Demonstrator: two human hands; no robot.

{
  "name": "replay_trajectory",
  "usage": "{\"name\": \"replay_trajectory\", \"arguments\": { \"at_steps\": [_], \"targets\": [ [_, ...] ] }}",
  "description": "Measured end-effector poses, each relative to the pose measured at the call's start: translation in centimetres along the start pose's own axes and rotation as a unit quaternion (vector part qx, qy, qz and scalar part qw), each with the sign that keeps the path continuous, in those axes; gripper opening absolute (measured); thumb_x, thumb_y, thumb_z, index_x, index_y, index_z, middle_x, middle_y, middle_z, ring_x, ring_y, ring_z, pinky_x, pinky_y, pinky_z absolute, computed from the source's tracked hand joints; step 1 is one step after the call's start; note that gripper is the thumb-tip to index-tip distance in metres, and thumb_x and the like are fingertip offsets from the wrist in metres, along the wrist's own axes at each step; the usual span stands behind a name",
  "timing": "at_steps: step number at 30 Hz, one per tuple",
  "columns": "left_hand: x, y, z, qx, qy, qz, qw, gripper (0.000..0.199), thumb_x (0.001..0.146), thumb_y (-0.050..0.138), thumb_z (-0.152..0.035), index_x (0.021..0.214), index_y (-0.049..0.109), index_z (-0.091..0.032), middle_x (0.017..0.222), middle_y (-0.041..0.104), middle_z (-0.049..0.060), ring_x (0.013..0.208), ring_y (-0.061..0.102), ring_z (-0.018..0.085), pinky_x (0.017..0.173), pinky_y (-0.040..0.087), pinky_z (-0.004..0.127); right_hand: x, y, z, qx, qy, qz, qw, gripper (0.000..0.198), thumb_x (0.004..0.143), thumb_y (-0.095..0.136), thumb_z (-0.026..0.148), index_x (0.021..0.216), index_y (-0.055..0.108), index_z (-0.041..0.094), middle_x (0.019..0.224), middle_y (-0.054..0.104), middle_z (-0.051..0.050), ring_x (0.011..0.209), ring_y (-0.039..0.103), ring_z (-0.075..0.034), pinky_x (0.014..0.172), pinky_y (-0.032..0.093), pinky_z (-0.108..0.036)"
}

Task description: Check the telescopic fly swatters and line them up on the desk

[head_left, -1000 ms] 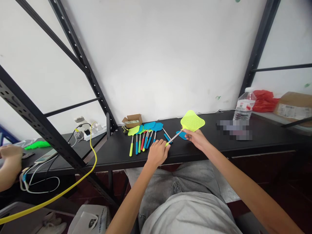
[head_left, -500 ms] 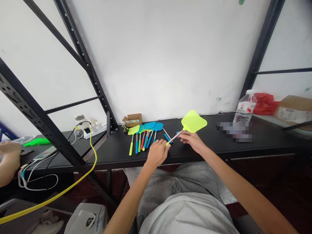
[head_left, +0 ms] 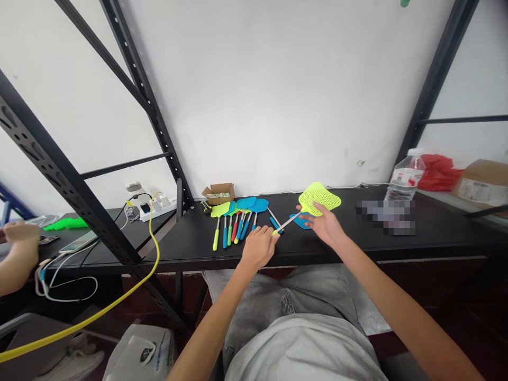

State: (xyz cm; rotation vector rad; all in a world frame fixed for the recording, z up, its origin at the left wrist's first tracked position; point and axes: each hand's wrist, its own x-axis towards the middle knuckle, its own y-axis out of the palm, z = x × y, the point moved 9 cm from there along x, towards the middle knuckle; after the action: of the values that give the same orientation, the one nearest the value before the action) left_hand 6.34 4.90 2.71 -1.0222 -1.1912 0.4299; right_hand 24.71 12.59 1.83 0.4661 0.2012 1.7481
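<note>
My left hand (head_left: 257, 246) is closed around the handle of a yellow-green fly swatter (head_left: 291, 221), held tilted above the black table. At the other end, my right hand (head_left: 326, 225) has its thumb against the perforated head and its fingers around the neck. A blue swatter head (head_left: 301, 222) lies under that hand, partly covered. To the left of my hands, several fly swatters (head_left: 240, 219) in blue, green, red and yellow lie side by side, handles towards me. Between them and the held one, a blue handle (head_left: 277, 224) with a metal rod rests on the table.
Behind the swatters stands a small open cardboard box (head_left: 220, 193). On the right are a water bottle (head_left: 405, 177), a red bag (head_left: 440, 172) and a carton (head_left: 482, 182). A yellow cable (head_left: 153, 264) hangs by the shelf post on the left. Another person's hand (head_left: 19, 248) shows at far left.
My right hand has shifted from the swatter's neck up to its head, with the thumb now on the mesh. The blue head underneath shows more. My left hand keeps its grip.
</note>
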Motion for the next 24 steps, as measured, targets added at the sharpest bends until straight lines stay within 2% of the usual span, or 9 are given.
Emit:
{"name": "replay_trajectory", "arguments": {
  "at_steps": [4,6,10,17,24],
  "targets": [
    [-0.1,0.1,-0.1,-0.003,0.002,0.004,1.0,0.032,0.103,0.029,-0.037,0.086,0.052,-0.022,0.089,0.06,0.004,0.085,0.055,0.02,0.074,0.04,0.032,0.3,-3.7,3.2,0.045,-0.068,-0.087,0.993,0.035,0.08,0.061,0.051,0.104,0.065,0.026,0.113,0.07,-0.006,0.098,0.065,-0.027,0.063,0.054,-0.033],
    [-0.1,0.1,-0.1,-0.001,0.005,0.005,1.0,0.031,0.102,0.03,-0.037,0.086,0.052,-0.022,0.089,0.06,0.004,0.086,0.055,0.02,0.075,0.04,0.032,0.5,-5.1,4.3,0.052,-0.075,-0.099,0.991,0.033,0.081,0.059,0.051,0.1,0.067,0.025,0.112,0.07,-0.007,0.102,0.064,-0.027,0.067,0.054,-0.034],
    [-0.1,0.1,-0.3,0.005,0.012,0.004,1.0,0.031,0.102,0.031,-0.037,0.085,0.052,-0.022,0.089,0.06,0.004,0.086,0.054,0.021,0.076,0.04,0.032,0.4,-6.8,6.2,0.004,-0.087,-0.095,0.992,0.042,0.084,0.051,0.057,0.105,0.068,0.025,0.115,0.069,-0.008,0.108,0.063,-0.028,0.074,0.054,-0.035],
    [-0.1,0.2,-0.2,0.003,0.013,0.013,1.0,0.033,0.102,0.029,-0.038,0.085,0.052,-0.022,0.09,0.059,0.004,0.085,0.053,0.021,0.074,0.039,0.032,0.7,-7.3,6.7,-0.141,-0.097,-0.11,0.979,0.058,0.087,0.044,0.064,0.113,0.07,0.02,0.121,0.069,-0.011,0.113,0.063,-0.03,0.081,0.055,-0.038],
    [0.0,0.2,-0.2,0.002,0.011,0.014,1.0,0.032,0.102,0.03,-0.037,0.085,0.052,-0.022,0.09,0.059,0.004,0.087,0.053,0.021,0.077,0.039,0.032,0.8,-6.9,6.8,-0.222,-0.134,-0.106,0.96,0.06,0.089,0.044,0.066,0.117,0.071,0.021,0.12,0.07,-0.009,0.111,0.065,-0.029,0.086,0.055,-0.037]
  ]
}}
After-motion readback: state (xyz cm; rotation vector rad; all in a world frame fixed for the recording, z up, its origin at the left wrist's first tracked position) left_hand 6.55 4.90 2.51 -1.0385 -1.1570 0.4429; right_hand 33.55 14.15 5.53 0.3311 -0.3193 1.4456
